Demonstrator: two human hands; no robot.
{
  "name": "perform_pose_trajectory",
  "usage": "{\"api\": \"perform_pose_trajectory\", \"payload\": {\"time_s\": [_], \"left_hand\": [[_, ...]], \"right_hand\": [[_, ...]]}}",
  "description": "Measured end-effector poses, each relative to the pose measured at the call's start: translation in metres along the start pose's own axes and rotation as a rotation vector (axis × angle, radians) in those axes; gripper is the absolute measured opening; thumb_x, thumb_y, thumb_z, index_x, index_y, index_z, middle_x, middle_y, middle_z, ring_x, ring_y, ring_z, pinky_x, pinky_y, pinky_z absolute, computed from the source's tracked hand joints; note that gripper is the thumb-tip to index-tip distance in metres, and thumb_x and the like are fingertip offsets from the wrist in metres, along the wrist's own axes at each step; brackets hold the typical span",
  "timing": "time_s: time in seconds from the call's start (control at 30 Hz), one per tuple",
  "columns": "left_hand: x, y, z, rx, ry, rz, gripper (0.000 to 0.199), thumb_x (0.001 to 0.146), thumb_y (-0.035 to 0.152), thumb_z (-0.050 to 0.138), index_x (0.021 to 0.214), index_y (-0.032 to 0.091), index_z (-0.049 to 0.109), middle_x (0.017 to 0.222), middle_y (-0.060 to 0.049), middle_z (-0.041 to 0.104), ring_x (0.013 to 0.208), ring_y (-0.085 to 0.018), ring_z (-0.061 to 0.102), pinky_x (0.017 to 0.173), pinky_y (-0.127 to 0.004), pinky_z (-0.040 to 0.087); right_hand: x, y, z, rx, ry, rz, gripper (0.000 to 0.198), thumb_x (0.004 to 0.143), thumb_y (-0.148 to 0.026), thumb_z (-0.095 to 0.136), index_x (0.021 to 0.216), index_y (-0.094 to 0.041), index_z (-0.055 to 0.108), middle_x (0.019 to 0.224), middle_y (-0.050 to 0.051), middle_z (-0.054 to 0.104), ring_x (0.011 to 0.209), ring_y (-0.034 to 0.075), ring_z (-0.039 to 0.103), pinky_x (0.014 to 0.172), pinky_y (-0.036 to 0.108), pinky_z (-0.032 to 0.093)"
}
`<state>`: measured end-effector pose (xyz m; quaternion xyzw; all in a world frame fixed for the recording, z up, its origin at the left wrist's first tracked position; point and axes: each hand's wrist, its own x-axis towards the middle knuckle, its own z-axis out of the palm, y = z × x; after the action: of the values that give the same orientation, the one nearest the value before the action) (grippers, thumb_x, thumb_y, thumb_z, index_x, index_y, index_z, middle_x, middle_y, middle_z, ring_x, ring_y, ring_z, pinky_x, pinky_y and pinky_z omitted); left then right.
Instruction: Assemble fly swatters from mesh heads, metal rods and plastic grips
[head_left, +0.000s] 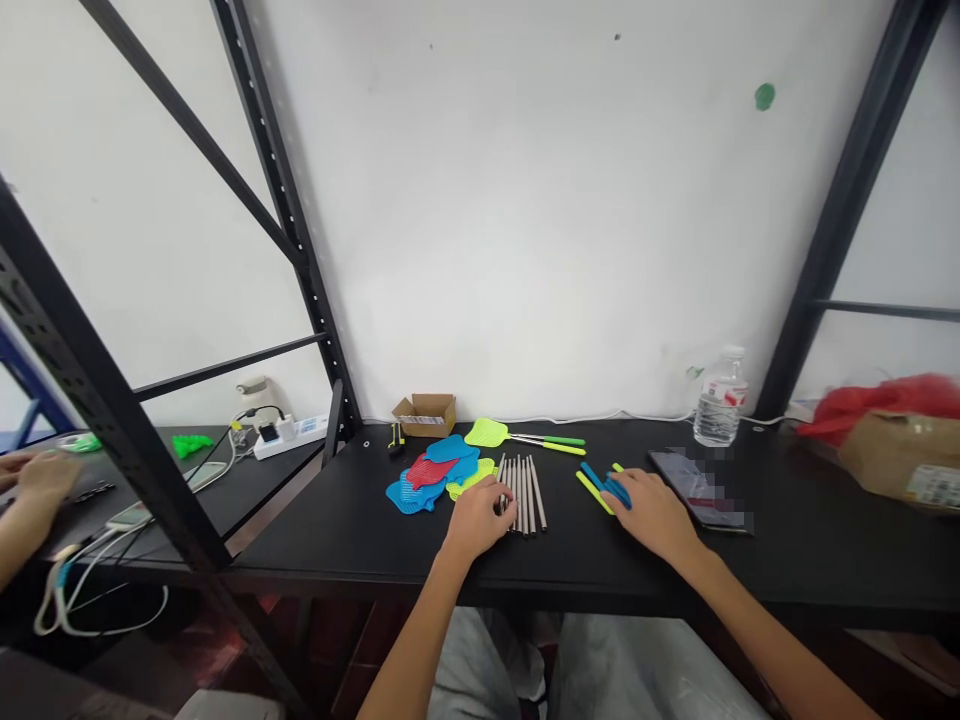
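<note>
Several silver metal rods (531,500) lie side by side on the black table. My left hand (480,517) is at the left end of this row, its fingers curled round a rod. My right hand (654,508) is closed over blue plastic handles (616,490), and its fingertips partly hide them. A yellow-green handle (595,492) lies beside those fingers. Left of the rods is a loose pile of fly swatter heads: blue (414,494), red (429,471) and yellow-green (459,488). Behind the rods lie fly swatters with a yellow-green head (487,432) and green and yellow grips (564,447).
A small open cardboard box (426,416) stands by the wall. Right of my right hand lies a phone (701,490), with a water bottle (720,400) behind it. At far right is a brown carton (904,460) with red plastic. Another person's hands (37,490) work left of the rack post (105,370).
</note>
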<state>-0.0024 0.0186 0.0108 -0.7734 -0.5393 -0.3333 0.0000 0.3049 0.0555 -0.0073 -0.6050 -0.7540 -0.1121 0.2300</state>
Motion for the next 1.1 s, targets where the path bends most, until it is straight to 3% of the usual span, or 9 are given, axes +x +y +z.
{"api": "perform_pose_trajectory", "payload": {"time_s": [0.17,0.3,0.6,1.1], "left_hand": [[0.0,0.0,0.002,0.159,0.017,-0.102,0.02,0.088,0.025,0.049,0.095,0.021,0.068,0.093,-0.004,0.061,0.077,-0.014,0.057,0.061,-0.024,0.033],[0.001,-0.001,0.003,0.228,-0.008,-0.178,0.019,0.089,0.025,0.048,0.097,0.022,0.065,0.092,-0.003,0.062,0.074,-0.014,0.057,0.056,-0.025,0.027],[0.0,-0.004,0.004,0.21,-0.076,-0.17,0.021,0.091,0.028,0.045,0.101,0.024,0.064,0.072,-0.001,0.063,0.07,-0.016,0.057,0.056,-0.026,0.022],[0.0,-0.001,-0.001,0.164,-0.085,-0.171,0.027,0.086,0.018,0.047,0.106,0.027,0.063,0.091,-0.001,0.068,0.081,-0.016,0.06,0.06,-0.025,0.029]], "right_hand": [[-0.009,-0.014,0.005,0.015,0.046,0.012,0.036,0.094,-0.041,0.043,0.111,-0.022,0.069,0.118,0.01,0.064,0.105,0.025,0.057,0.09,0.036,0.039],[-0.007,-0.014,0.003,0.046,0.036,0.036,0.031,0.094,-0.039,0.044,0.105,-0.024,0.07,0.114,0.008,0.065,0.101,0.024,0.058,0.087,0.035,0.039],[-0.005,-0.017,-0.008,0.103,-0.012,0.129,0.027,0.089,-0.041,0.049,0.099,-0.027,0.07,0.113,0.005,0.065,0.097,0.024,0.059,0.079,0.033,0.042],[0.019,-0.014,-0.021,0.108,-0.23,0.155,0.028,0.082,-0.043,0.052,0.097,-0.031,0.072,0.109,0.006,0.066,0.099,0.027,0.06,0.071,0.031,0.042]]}}
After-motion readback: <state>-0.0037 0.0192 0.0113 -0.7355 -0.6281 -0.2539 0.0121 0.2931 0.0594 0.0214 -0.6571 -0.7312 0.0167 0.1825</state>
